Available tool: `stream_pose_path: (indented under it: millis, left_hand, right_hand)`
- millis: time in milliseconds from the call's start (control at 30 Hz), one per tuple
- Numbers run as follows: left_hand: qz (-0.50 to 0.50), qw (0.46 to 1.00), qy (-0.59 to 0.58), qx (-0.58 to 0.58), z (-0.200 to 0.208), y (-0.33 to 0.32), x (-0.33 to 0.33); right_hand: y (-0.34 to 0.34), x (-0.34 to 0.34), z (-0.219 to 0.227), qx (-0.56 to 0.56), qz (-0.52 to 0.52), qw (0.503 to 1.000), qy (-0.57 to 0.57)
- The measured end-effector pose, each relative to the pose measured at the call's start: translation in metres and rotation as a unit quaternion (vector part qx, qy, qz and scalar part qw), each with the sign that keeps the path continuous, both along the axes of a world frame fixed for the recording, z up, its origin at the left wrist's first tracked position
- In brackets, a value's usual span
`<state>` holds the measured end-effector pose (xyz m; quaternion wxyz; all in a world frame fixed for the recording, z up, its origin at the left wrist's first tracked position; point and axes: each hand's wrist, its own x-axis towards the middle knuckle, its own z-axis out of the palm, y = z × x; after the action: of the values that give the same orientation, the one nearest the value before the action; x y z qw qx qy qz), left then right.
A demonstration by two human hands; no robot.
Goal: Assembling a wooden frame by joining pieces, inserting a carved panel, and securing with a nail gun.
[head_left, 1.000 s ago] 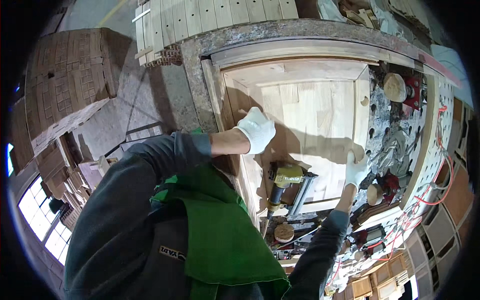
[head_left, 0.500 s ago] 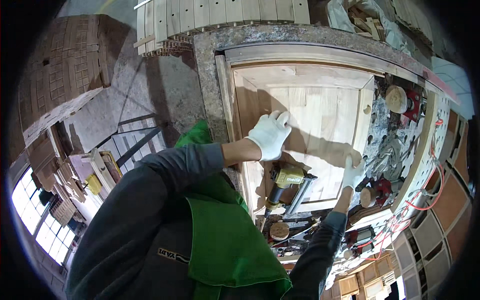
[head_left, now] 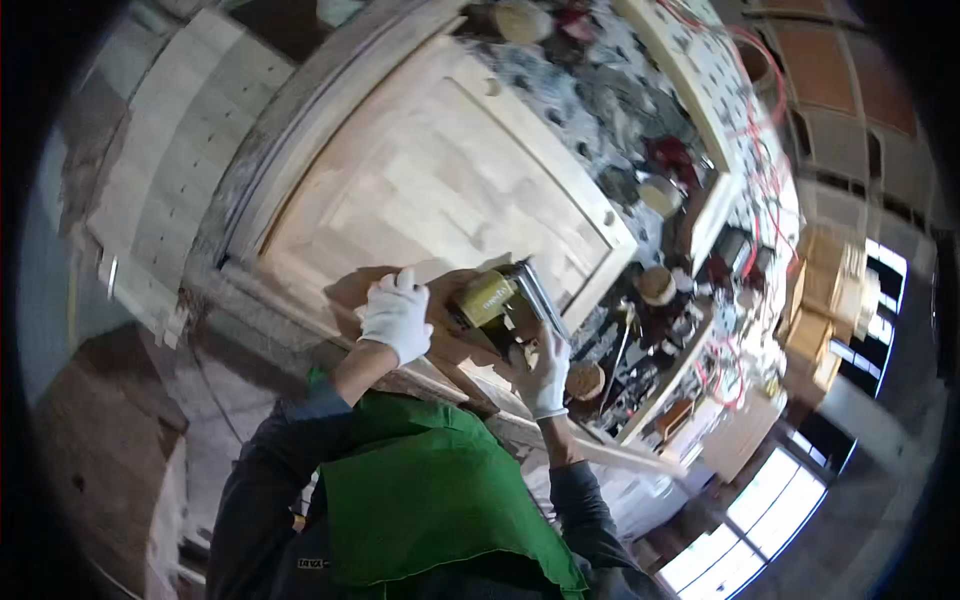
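A pale wooden cabinet door (head_left: pixel 440 170) with a framed panel lies flat in the bench's wooden frame. Over its near left edge hangs my left hand (head_left: pixel 395 318) in a white glove, fingers loosely bent and apart, with nothing visible in it. My right hand (head_left: pixel 545 372), also gloved, is wrapped round the handle of an olive and black nail gun (head_left: pixel 487 298). The gun is over the door's near side, its long magazine toward the right. Motion blur hides the exact grip of the fingers.
Right of the door, red clamps with round wooden pads (head_left: pixel 657 286) stand on the perforated, dusty bench top (head_left: pixel 560 90). Red air hoses (head_left: pixel 755 130) run along the bench's far right side. Slatted wooden boards (head_left: pixel 180 140) are stacked beyond the left edge.
My view has turned, so the bench now lies slanted. My right hand has gone from the door's right edge to the nail gun and grips it. The left hand remains near the door's left side.
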<state>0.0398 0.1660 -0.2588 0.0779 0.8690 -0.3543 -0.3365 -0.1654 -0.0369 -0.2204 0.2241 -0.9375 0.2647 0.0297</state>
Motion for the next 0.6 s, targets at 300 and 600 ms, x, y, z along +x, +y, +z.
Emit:
stream_pose_path:
  millis: [300, 600]
  left_hand:
    - [-0.021, 0.998, -0.032, -0.053, -0.019, 0.005, -0.005]
    - [0.183, 0.974, 0.042, -0.128, -0.029, -0.009, 0.026]
  right_hand:
    - [0.001, -0.03, -0.004, -0.039, -0.053, 0.988, 0.14]
    - [-0.072, -0.021, 0.0, 0.219, 0.1, 0.965, 0.106]
